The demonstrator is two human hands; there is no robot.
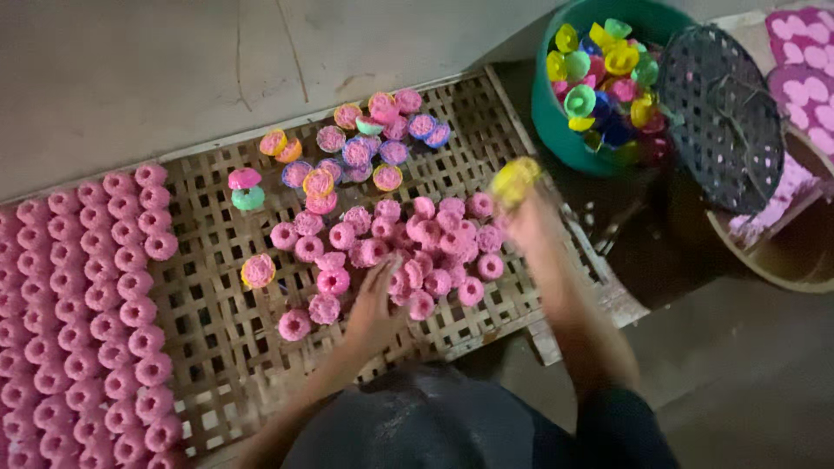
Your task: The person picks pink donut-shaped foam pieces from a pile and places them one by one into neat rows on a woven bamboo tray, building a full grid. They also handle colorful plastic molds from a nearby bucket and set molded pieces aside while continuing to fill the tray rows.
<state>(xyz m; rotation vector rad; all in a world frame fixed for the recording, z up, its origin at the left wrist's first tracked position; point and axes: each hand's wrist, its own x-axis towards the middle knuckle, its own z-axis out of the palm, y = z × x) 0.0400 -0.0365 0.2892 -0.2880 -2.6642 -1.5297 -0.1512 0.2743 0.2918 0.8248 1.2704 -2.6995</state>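
Woven tray (217, 330) of pink cakes (434, 239)

A small home food workshop: a woven bamboo-lattice tray (217, 321) bearing rows of pink flower-shaped steamed cakes (95, 304), beside a green plastic tub (556, 130) of colourful plastic moulds (604, 74).

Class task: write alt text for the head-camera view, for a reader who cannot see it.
A person's left hand reaches into a pile of pink cakes on a woven tray, while the blurred right hand holds a yellow mould. Neat rows of pink cakes fill the tray's left side; a green tub of coloured moulds stands at upper right.
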